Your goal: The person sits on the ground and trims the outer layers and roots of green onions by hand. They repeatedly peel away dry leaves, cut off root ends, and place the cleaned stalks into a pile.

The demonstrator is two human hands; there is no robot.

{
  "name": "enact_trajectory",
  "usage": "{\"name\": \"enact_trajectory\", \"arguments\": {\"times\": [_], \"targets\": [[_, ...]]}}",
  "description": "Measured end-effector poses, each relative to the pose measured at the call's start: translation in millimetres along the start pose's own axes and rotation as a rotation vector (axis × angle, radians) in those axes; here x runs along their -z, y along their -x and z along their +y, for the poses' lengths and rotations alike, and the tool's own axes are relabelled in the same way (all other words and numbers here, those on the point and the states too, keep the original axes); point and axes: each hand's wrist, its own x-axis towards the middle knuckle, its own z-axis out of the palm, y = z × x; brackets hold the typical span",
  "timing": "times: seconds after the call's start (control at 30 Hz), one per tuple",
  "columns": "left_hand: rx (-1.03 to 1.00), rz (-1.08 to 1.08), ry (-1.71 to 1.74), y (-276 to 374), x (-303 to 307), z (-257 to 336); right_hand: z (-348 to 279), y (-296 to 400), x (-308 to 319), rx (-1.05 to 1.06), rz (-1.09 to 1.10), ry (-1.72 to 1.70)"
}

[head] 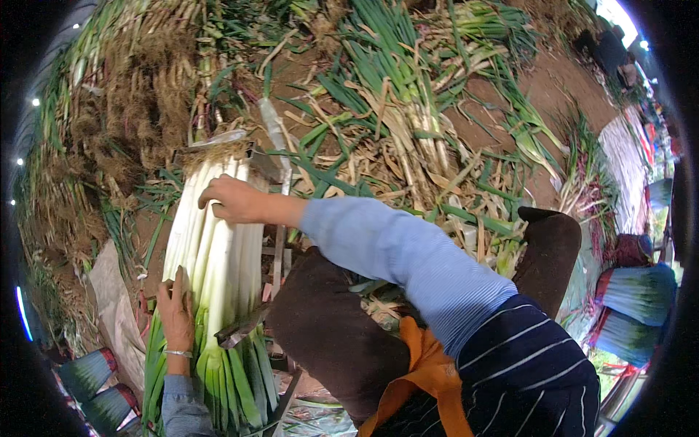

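Observation:
A thick bundle of leeks or large green onions (210,262) lies in a metal frame (263,162), white stems up the picture, roots against the frame's far end, green leaves towards me. My right hand (232,199) rests on the white stems near the roots, its fingers curled; whether it grips a stem I cannot tell. My left hand (176,317), with a bracelet at the wrist, lies along the bundle's left side, its fingers on the lower stems. A dark metal bar (240,328) reaches over the bundle's right side.
Piled onions with soil-covered roots (147,98) stand at the upper left. Loose onions (415,114) and dry leaves cover the ground ahead. Wrapped bundles (636,295) lie at the far right, others (87,374) at the lower left. My knee (333,328) is beside the frame.

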Motion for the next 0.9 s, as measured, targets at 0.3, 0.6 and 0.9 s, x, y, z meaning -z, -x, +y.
{"name": "enact_trajectory", "arguments": {"times": [0.3, 0.6, 0.9], "targets": [[0.025, -0.180, 0.126, -15.3, 1.2, -11.5, 77.5, 305.2, 115.8, -1.021, 0.298, 0.149], [0.088, -0.157, 0.086, -11.5, -2.4, -7.4, 130.3, 407.5, 161.5, -1.171, 0.139, 0.821], [0.057, -0.117, 0.080, -6.9, -5.6, -6.6, 69.2, 324.2, 235.8, -1.129, 0.602, -1.063]]}}
